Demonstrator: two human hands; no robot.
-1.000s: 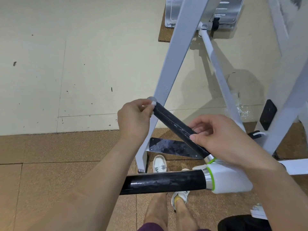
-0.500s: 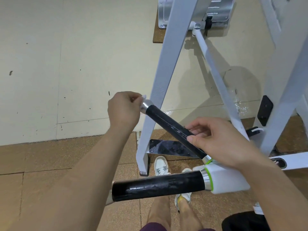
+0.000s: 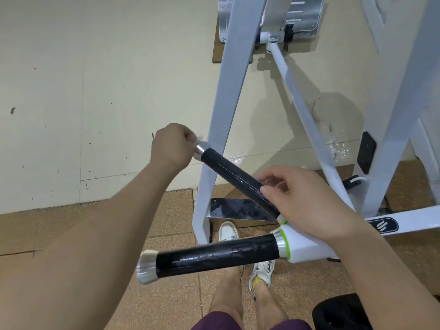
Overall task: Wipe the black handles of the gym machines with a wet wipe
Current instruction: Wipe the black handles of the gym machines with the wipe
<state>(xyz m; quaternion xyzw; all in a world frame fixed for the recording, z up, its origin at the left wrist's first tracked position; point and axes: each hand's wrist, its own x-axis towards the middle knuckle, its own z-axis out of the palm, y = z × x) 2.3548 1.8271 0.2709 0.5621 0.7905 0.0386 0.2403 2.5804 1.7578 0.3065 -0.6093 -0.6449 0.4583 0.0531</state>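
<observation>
The top handle [image 3: 228,171] and bottom handle [image 3: 214,256] look wet, so this machine seems almost done; the left hand [image 3: 171,148] squeezes the wet wipe [image 3: 199,138] at the top handle's tip, and the right hand [image 3: 307,198] grips it lower.

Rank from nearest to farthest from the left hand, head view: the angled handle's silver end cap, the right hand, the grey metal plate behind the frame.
1. Silver end cap: against the left hand, which grips the wet wipe.
2. Right hand: lower right, holding the angled handle's lower end.
3. Grey metal plate: farthest, top of view.
</observation>
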